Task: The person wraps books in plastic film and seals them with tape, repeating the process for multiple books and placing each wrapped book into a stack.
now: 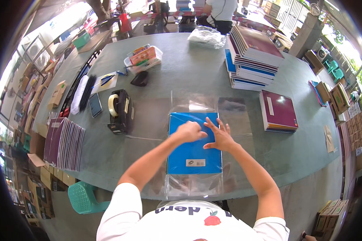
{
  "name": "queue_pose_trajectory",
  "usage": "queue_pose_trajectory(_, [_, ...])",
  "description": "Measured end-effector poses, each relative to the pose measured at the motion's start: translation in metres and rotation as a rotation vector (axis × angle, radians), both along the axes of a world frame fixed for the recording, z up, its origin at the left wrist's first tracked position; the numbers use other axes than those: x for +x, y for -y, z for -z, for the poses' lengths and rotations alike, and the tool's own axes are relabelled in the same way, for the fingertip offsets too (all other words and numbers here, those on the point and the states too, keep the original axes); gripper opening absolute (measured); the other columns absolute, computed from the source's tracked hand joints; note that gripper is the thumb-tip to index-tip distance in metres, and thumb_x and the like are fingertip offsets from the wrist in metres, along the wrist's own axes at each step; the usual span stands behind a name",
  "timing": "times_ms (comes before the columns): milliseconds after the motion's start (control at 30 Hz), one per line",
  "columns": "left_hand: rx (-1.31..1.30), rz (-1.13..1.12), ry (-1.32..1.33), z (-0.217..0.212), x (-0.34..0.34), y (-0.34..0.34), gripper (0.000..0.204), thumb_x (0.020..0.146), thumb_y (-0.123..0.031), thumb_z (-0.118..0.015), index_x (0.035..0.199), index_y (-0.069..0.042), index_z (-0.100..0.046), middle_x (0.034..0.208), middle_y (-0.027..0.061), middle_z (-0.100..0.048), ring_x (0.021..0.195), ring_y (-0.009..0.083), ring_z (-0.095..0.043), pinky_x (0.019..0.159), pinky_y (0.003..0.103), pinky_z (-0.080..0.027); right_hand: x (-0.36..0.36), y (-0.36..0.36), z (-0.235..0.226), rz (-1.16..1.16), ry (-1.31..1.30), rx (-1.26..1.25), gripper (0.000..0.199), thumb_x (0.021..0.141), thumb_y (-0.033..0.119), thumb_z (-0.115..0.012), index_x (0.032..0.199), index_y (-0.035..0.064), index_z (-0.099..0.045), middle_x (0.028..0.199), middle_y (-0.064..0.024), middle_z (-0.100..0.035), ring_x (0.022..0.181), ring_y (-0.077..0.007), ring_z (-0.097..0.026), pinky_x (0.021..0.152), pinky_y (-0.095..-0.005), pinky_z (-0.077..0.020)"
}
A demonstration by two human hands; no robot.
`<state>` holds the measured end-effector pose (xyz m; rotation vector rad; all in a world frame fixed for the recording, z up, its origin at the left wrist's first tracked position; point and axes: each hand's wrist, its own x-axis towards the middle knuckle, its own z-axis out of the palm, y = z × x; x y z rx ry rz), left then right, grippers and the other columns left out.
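Note:
A blue spiral-bound notebook (191, 150) with a small white label lies before me on the table (169, 60). Clear plastic film (193, 186) extends past its near and far edges. My left hand (190, 131) is curled closed over the upper middle of the cover; whatever its fingers may grip is hidden. Beside it my right hand (221, 136) rests with fingers spread over the cover's right side, holding nothing.
A black tape dispenser (126, 112) and phone (95, 105) lie left, near stacked maroon notebooks (62, 144). Rightward are a smaller maroon stack (279, 112) and a tall notebook pile (255, 52). A plastic tub (145, 58) and crumpled clear plastic (207, 37) sit farther back.

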<state>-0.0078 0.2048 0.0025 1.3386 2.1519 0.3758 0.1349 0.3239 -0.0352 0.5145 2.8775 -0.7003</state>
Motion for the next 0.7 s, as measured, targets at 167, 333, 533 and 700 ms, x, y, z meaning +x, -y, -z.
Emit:
queue_pose_trajectory(167, [0.073, -0.012, -0.099, 0.026, 0.011, -0.033, 0.048, 0.069, -0.048, -0.07, 0.081, -0.001, -0.068, 0.085, 0.0193, -0.066, 0.081, 0.033, -0.064, 0.073, 0.042, -0.05, 0.001, 0.0, -0.004, -0.015, 0.057, -0.065, 0.119, 0.057, 0.051, -0.079, 0.146, 0.0254, -0.003, 0.14, -0.0055, -0.039, 0.138, -0.0345, -0.007, 0.107, -0.0577, -0.0079])
queue_pose_trajectory(333, [0.205, -0.368, -0.214, 0.024, -0.045, 0.036, 0.077, 0.056, -0.058, -0.076, 0.104, 0.0, -0.059, 0.098, 0.0162, -0.061, 0.094, 0.0301, -0.06, 0.079, 0.039, -0.049, 0.024, -0.018, 0.03, 0.323, -0.321, -0.225, 0.106, 0.065, 0.052, -0.074, 0.142, 0.0066, -0.018, 0.139, -0.0173, -0.035, 0.134, -0.0362, -0.018, 0.107, -0.0503, -0.0183])
queue_pose_trajectory(533, [0.58, -0.827, 0.292, 0.092, -0.014, 0.081, 0.071, 0.067, -0.052, -0.075, 0.109, -0.001, -0.05, 0.096, 0.0134, -0.06, 0.087, 0.0239, -0.061, 0.079, 0.036, -0.049, 0.023, 0.015, 0.071, 0.536, -0.436, -0.446, 0.087, 0.075, 0.047, -0.07, 0.133, -0.0042, -0.032, 0.13, -0.0244, -0.039, 0.123, -0.0344, -0.036, 0.102, -0.0426, -0.031])
queue_pose_trajectory(700, [0.85, -0.775, 1.017, -0.016, 0.02, 0.093, 0.089, 0.059, -0.034, -0.086, 0.126, -0.006, -0.035, 0.105, 0.0115, -0.055, 0.102, 0.0165, -0.052, 0.082, 0.034, -0.047, 0.039, 0.033, -0.017, 0.697, -0.68, -1.213, 0.086, 0.074, 0.046, -0.072, 0.133, -0.0007, -0.03, 0.121, -0.0169, -0.046, 0.112, -0.0268, -0.047, 0.092, -0.04, -0.0416])
